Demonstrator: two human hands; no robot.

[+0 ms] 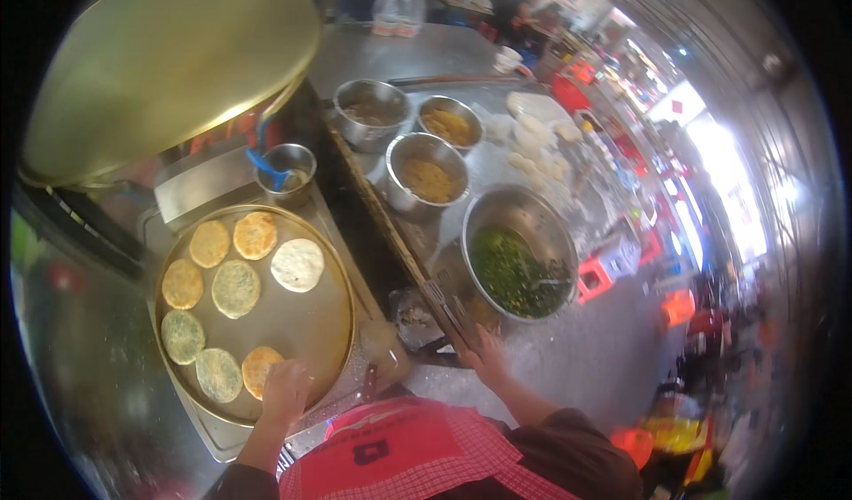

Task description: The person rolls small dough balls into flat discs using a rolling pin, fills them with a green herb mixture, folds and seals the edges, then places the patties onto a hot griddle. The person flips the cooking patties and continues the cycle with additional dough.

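Note:
A round flat griddle pan with a raised rim carries several stuffed flatbreads. My left hand is blurred above its near edge, by a browned flatbread; whether it grips anything is unclear. One pale white flatbread lies toward the pan's upper right, and a greenish one is near the middle. My right hand rests at the edge of the worktable with its fingers spread, close to metal tongs. Just beyond that hand stands a large steel bowl of chopped greens.
A big round lid is raised behind the pan. Beside it, a steel pot holds a blue-handled utensil. Bowls of filling and pale dough pieces occupy the metal table. A dark gap separates griddle and table.

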